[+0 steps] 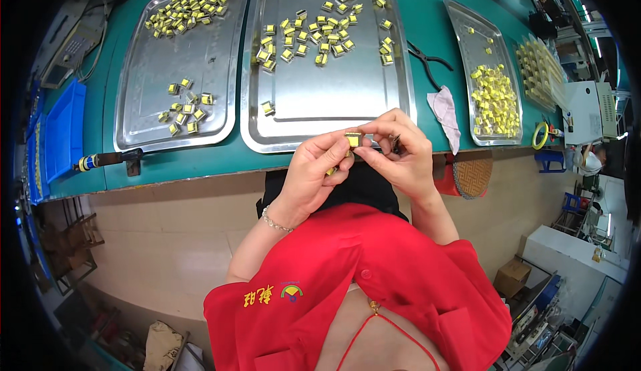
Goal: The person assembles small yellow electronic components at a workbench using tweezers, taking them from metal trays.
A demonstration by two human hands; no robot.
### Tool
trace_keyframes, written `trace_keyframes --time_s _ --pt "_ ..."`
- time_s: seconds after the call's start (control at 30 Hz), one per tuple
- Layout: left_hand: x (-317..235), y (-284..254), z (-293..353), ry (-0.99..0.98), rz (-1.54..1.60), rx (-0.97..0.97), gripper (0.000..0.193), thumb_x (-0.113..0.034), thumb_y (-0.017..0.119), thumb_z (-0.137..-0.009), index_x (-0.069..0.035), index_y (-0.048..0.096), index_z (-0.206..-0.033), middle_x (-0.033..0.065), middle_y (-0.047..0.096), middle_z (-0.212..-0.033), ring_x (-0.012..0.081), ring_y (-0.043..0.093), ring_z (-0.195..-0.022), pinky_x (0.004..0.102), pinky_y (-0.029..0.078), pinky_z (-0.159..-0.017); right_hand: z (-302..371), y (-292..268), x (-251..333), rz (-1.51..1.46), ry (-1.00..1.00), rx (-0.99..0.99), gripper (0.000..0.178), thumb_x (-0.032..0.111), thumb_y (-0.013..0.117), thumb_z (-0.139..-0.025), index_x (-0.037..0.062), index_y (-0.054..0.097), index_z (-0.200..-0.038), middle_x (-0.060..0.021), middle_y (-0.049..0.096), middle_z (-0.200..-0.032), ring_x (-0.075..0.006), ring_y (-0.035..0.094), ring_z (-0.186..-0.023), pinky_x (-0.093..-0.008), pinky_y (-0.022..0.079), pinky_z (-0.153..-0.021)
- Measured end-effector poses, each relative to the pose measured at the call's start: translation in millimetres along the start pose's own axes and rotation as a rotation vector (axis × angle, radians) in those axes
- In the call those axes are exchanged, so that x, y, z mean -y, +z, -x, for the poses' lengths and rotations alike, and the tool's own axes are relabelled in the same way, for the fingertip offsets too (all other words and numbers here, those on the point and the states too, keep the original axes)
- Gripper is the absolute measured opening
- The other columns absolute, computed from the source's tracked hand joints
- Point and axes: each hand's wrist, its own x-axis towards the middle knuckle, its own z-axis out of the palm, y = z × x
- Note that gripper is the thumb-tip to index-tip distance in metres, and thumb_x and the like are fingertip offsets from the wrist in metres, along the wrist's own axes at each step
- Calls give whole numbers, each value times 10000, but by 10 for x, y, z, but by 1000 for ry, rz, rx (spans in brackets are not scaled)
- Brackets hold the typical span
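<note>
My left hand [315, 172] is closed, pinching a small transformer [354, 140] with a yellow-wrapped coil and a dark metal core. A second yellow piece [331, 170] is tucked in its lower fingers. My right hand [404, 152] is closed too, its thumb and forefinger at the right side of the same transformer. Dark metal pieces [395, 143] show among the right fingers, too small to make out fully. Both hands are held just off the table's front edge, before the middle metal tray [320, 101], where many similar transformers [325, 38] lie.
A left tray [150, 94] carries two groups of transformers. The right tray [461, 21] holds a pile of yellow coils [495, 97]. Between trays lie pliers [427, 61] and a pink cloth [445, 114]. A soldering-iron-like tool [107, 160] rests near the blue bin [65, 127]; yellow tape [540, 135] sits far right.
</note>
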Motion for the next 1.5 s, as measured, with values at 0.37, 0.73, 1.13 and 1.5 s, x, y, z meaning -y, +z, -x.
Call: trace_keyframes --time_s 0.37,0.73,1.13,1.5 --pt "9 20 -26 38 -137 -81 297 -128 543 -926 18 557 -1185 28 608 -918 21 405 -614 148 264 -443 11 -26 -44 -84 67 0 290 -73 716 -694 -17 638 -968 -22 521 -843 -25 360 -593 -175 273 -518" --pt "-85 -94 -37 -54 152 -33 309 -244 338 -985 -31 491 -1147 95 571 -866 53 362 -451 161 240 -349 -566 -449 -520 478 12 -132 263 -9 687 -724 23 627 -978 -34 583 -824 -111 511 -616 -231 404 -549" --pt "-195 94 -82 -84 106 -200 216 -74 481 -933 -55 495 -1147 103 578 -1054 92 572 -749 130 328 -436 -623 -418 -628 269 174 -40 196 109 621 -851 -8 620 -1009 -3 591 -727 -85 499 -570 -223 386 -511" --pt "18 136 -66 297 -449 -115 339 13 645 -819 -34 562 -1144 7 567 -995 41 518 -737 164 446 -636 -31 -125 -1 -583 494 66 228 88 568 -897 -69 584 -1061 -39 602 -788 -35 401 -532 -175 299 -456"
